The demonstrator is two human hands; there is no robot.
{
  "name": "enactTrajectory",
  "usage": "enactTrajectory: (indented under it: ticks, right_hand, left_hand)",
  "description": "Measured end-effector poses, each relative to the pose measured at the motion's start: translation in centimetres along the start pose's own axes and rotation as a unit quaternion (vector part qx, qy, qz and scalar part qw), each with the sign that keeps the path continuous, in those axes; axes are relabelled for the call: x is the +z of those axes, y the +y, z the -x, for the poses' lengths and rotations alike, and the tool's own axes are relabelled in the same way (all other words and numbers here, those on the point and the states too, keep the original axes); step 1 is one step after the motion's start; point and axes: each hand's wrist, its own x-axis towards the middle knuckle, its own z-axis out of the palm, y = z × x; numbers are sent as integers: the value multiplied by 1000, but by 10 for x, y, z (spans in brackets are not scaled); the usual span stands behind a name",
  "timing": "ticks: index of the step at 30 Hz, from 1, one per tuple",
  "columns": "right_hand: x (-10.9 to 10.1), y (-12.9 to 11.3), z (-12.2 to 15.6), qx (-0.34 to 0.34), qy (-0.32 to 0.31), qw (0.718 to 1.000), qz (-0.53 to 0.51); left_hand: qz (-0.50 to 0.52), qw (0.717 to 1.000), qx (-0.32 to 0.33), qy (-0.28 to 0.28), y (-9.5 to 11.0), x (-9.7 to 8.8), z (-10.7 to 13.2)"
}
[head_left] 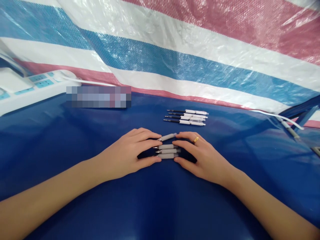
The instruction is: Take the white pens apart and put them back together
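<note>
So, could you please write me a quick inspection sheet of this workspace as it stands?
surface: glossy dark blue sheet.
job's things: four pens lying close together, the top one tilted; four white pens with black tips in a neat row beyond them.
clutter: nothing seen, apart from a pixelated patch at the back left, contents impossible to tell.
hands: left hand and right hand flank the nearer pens; a gold ring on the right hand.
cables: white cable at the right edge of the sheet.
surroundings: striped red, white and blue tarp; white power strip at the back left.
</note>
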Motion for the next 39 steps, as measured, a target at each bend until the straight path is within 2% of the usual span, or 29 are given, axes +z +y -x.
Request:
enactTrajectory:
  ticks: [7, 11, 17, 23, 39]
  right_hand:
    - [-3, -3, 1, 25, -30, 999, 13]
    - [-2, -1, 1, 7, -29, 999, 16]
    - [-3, 1, 1, 13, -28, 999, 6]
    - [-5, 0, 2, 16, -29, 999, -5]
    - [-5, 0, 1, 2, -34, 999, 2]
  left_hand:
    - [26, 1000, 0, -13, -1, 0, -1]
    - [16, 1000, 14, -5, -1, 0, 1]
    - [-7, 1000, -5, -10, -2, -7, 4]
    - [4, 1000, 9, -7, 0, -10, 3]
    - [-12, 999, 39, 16, -7, -2, 3]
